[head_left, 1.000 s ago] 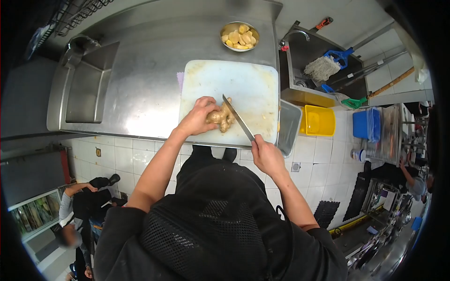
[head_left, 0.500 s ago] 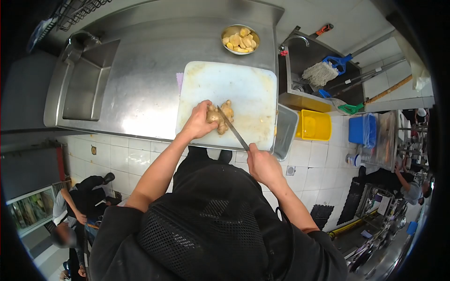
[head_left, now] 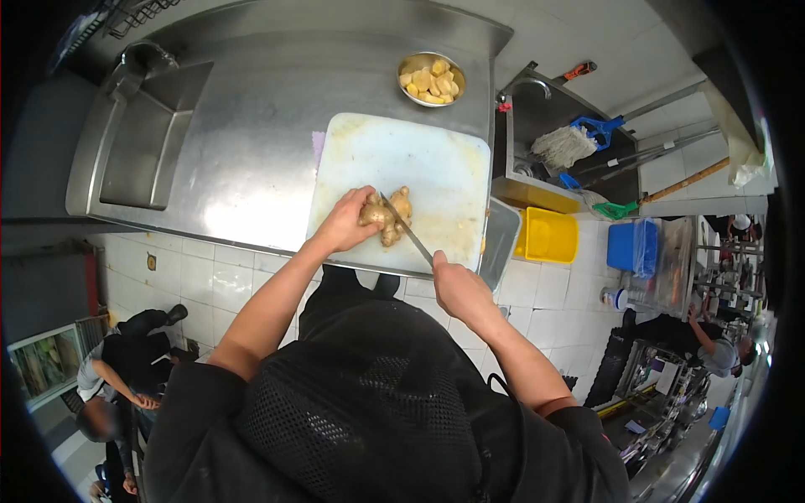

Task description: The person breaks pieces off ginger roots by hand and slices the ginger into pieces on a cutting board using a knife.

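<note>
A knobbly piece of ginger [head_left: 391,230] lies near the front of the white cutting board [head_left: 411,155]. My left hand [head_left: 345,221] is closed on its left side. My right hand [head_left: 457,285] is wrapped round the handle of a knife [head_left: 412,236], whose blade slants up and left across the ginger. Whether the blade has cut in, I cannot tell. Behind the board, a round metal bowl [head_left: 402,81] holds several peeled, pale yellow ginger pieces.
The steel counter [head_left: 251,109] has a sink [head_left: 142,159] at left. Right of the board are a grey bin [head_left: 501,239], a yellow bin [head_left: 549,235] and a basin with a mop [head_left: 564,148]. People are at the lower left and far right.
The knife tip has shifted from beyond the ginger onto its upper middle, with my right hand moving left. The whole view has also turned slightly.
</note>
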`<state>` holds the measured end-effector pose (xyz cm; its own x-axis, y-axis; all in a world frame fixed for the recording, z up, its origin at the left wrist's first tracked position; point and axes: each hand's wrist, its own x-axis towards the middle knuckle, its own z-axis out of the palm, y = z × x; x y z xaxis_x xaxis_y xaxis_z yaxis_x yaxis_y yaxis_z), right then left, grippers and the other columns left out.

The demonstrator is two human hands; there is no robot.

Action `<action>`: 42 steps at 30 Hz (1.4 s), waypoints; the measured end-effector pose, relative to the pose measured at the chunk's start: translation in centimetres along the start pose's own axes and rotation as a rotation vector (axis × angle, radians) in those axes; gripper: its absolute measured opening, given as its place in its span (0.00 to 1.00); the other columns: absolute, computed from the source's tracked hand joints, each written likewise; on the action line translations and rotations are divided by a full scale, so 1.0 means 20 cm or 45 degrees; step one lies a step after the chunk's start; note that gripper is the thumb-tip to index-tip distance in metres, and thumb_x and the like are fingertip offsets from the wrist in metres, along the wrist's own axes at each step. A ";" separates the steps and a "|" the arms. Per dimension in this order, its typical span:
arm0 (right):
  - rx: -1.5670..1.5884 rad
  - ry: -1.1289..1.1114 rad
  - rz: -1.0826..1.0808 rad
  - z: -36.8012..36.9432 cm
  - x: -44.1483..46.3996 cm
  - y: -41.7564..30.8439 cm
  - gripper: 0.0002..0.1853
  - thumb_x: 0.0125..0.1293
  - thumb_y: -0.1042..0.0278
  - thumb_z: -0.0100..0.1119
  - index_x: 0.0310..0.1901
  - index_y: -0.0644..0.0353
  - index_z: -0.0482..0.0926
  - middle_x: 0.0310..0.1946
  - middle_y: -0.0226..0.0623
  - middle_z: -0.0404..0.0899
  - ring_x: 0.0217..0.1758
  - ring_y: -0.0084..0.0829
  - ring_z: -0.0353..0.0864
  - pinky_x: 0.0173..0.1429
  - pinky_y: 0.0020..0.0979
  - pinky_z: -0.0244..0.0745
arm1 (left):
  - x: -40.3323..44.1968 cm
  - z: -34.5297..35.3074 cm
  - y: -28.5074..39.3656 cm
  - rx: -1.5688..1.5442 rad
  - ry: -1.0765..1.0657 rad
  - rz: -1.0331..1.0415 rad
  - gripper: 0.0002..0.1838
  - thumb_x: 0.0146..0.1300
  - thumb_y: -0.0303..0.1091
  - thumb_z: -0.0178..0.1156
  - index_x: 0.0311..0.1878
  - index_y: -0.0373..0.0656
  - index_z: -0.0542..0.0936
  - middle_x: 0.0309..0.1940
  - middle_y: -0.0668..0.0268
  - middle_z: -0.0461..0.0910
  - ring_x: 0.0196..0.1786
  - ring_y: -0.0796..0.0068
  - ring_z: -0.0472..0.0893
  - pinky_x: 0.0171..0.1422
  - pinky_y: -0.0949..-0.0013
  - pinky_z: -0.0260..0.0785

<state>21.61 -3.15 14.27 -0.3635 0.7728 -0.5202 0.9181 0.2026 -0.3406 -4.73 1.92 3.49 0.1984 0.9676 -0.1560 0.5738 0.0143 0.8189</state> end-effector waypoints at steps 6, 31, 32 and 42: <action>0.001 -0.096 0.060 0.00 0.02 -0.01 0.10 0.67 0.80 0.44 0.49 0.69 0.68 0.36 0.65 0.84 0.44 0.62 0.86 0.48 0.58 0.79 | 0.25 -0.21 0.36 0.252 0.194 0.153 0.18 0.68 0.38 0.64 0.56 0.38 0.81 0.62 0.53 0.78 0.67 0.46 0.72 0.74 0.53 0.64; 0.704 0.392 0.095 -0.01 -0.06 0.25 0.14 0.74 0.64 0.57 0.38 0.69 0.71 0.29 0.64 0.80 0.39 0.67 0.81 0.42 0.54 0.74 | 0.02 0.02 -0.07 0.594 0.191 0.310 0.30 0.62 0.54 0.69 0.61 0.45 0.81 0.70 0.52 0.68 0.71 0.47 0.67 0.74 0.49 0.62; 0.731 0.463 0.097 0.01 -0.04 0.27 0.14 0.74 0.64 0.56 0.38 0.70 0.71 0.30 0.64 0.80 0.39 0.67 0.81 0.42 0.54 0.74 | 0.10 -0.03 -0.08 0.593 0.195 0.313 0.30 0.62 0.54 0.69 0.61 0.45 0.81 0.70 0.52 0.68 0.71 0.47 0.67 0.74 0.49 0.62; 0.354 0.420 0.149 0.29 0.18 0.40 0.12 0.74 0.67 0.52 0.48 0.68 0.68 0.33 0.67 0.83 0.40 0.69 0.83 0.46 0.61 0.77 | 0.47 -0.17 0.02 0.917 0.612 0.065 0.23 0.70 0.48 0.63 0.59 0.42 0.80 0.67 0.52 0.72 0.66 0.51 0.72 0.69 0.50 0.64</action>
<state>26.83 -2.33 5.08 -0.1482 0.9407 -0.3053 0.8564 -0.0323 -0.5152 -5.31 11.80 4.23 -0.0267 0.9667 0.2547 0.9690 -0.0376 0.2443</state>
